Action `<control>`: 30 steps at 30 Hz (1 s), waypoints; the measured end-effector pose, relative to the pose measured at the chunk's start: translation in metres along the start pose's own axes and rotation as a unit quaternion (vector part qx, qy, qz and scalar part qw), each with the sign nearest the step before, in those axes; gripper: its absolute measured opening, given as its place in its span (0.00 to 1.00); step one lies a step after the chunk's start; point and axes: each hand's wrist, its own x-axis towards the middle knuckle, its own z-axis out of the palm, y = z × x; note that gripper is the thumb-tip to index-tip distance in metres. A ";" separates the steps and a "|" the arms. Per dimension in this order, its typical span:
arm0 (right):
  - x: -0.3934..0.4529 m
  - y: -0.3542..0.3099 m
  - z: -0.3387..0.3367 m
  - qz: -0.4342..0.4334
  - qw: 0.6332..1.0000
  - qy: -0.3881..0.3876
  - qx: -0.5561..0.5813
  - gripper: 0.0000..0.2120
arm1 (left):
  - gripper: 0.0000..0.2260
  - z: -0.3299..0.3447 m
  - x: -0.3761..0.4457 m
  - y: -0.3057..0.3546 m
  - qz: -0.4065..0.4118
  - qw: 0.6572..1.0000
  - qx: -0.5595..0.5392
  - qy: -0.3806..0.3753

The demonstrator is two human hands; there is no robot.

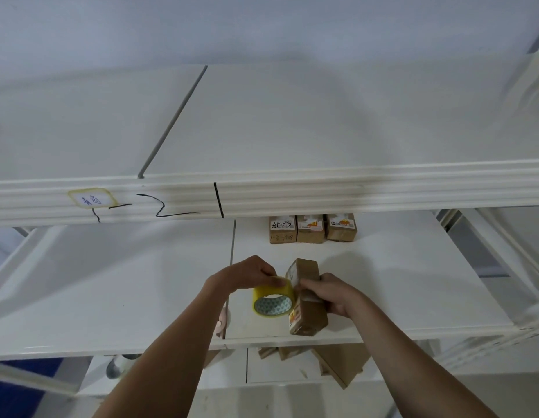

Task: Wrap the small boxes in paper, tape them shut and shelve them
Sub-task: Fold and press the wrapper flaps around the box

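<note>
Taping | our left hand [250, 271] pinches the tape roll [272, 300], right hand [328, 294] clamps the wrapped box [306, 297] | we pull tape taut, press flat across seam.

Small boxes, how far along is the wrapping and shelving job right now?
Done: three wrapped boxes stand in a row at the back of the shelf. In hand: the right hand grips a brown paper-wrapped box, while the left hand holds the yellow tape roll against it, so taping appears underway. Left: finish the taping and shelve this box. More brown items show on the level below.
</note>
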 end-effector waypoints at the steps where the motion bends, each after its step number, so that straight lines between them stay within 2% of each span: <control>1: -0.001 -0.001 -0.001 -0.002 1.000 -0.004 0.009 0.24 | 0.16 -0.001 0.001 0.000 -0.006 1.000 0.012 0.002; 5: -0.001 -0.007 -0.005 -0.020 1.000 -0.014 0.018 0.26 | 0.24 -0.005 0.000 -0.009 -0.031 0.997 0.068 0.037; 8: 0.001 -0.008 -0.005 -0.026 0.999 -0.013 0.025 0.28 | 0.25 -0.003 0.001 -0.009 -0.039 0.994 0.087 0.046; 15: 0.003 -0.007 -0.002 -0.027 0.997 -0.024 0.068 0.28 | 0.23 0.001 0.002 -0.001 -0.043 0.991 0.113 0.052; 21: 0.001 -0.013 0.005 -0.047 0.996 -0.031 0.067 0.22 | 0.18 0.004 0.007 0.012 -0.025 0.983 0.169 0.064; 24: -0.001 -0.015 0.010 -0.053 0.994 -0.019 0.092 0.23 | 0.17 0.003 0.008 0.013 -0.030 0.982 0.170 0.077; 27: 0.000 -0.014 0.016 -0.045 0.997 -0.004 0.067 0.25 | 0.17 0.003 0.010 0.015 -0.026 0.978 0.191 0.083; 30: 0.005 -0.010 0.020 -0.039 0.999 0.009 0.031 0.24 | 0.15 0.005 0.011 0.021 -0.029 0.972 0.223 0.074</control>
